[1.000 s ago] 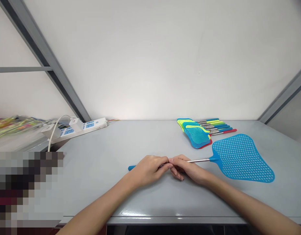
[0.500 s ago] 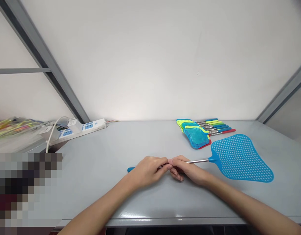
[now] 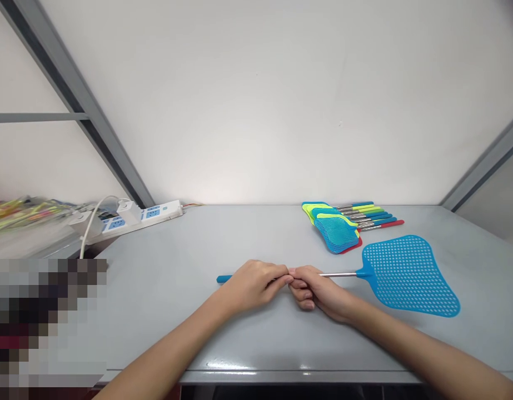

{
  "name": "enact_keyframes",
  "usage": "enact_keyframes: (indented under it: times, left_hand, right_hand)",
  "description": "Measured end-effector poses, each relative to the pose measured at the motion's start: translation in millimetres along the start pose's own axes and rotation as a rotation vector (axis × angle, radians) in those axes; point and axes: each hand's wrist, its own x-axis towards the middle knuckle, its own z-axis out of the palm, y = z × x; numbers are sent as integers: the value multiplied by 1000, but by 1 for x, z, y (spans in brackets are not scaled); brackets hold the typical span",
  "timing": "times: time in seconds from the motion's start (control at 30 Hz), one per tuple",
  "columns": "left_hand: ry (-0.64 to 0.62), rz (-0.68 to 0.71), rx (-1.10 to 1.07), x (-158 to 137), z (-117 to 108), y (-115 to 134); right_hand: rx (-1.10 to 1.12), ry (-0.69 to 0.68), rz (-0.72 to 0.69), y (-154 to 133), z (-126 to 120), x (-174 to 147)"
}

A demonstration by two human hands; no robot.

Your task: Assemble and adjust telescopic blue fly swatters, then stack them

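A blue fly swatter (image 3: 410,275) with a perforated head and a thin metal shaft lies crosswise in front of me, held in both hands. My left hand (image 3: 256,283) is closed over the handle side; the blue grip end pokes out to its left. My right hand (image 3: 317,291) is closed round the metal shaft, its fingers curled under. The fingertips of both hands meet at the middle, hiding that stretch of shaft. To the right, the swatter's head is tilted over the table.
Behind, a fanned pile of swatters (image 3: 337,230) in blue, yellow-green and red lies near the wall. A white power strip (image 3: 160,211) with plugs and a cable sits at the left edge of the grey table (image 3: 177,244). Colourful blurred items (image 3: 31,216) lie farther left.
The swatter's head has dipped slightly and its grip end has risen a little. The fingers of my right hand have curled in more. Both hands still hold the swatter.
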Motion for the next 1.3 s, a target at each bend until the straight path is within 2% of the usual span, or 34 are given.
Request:
enact_keyframes:
  times: [0.2, 0.47, 1.3]
  left_hand:
    - [54, 57, 173, 6, 8, -9]
    - [127, 146, 273, 20, 20, -31]
    - [76, 65, 132, 20, 7, -44]
  right_hand:
    - [116, 41, 56, -1, 1, -1]
    - [298, 82, 99, -1, -5, 6]
    - [366, 110, 58, 0, -12, 12]
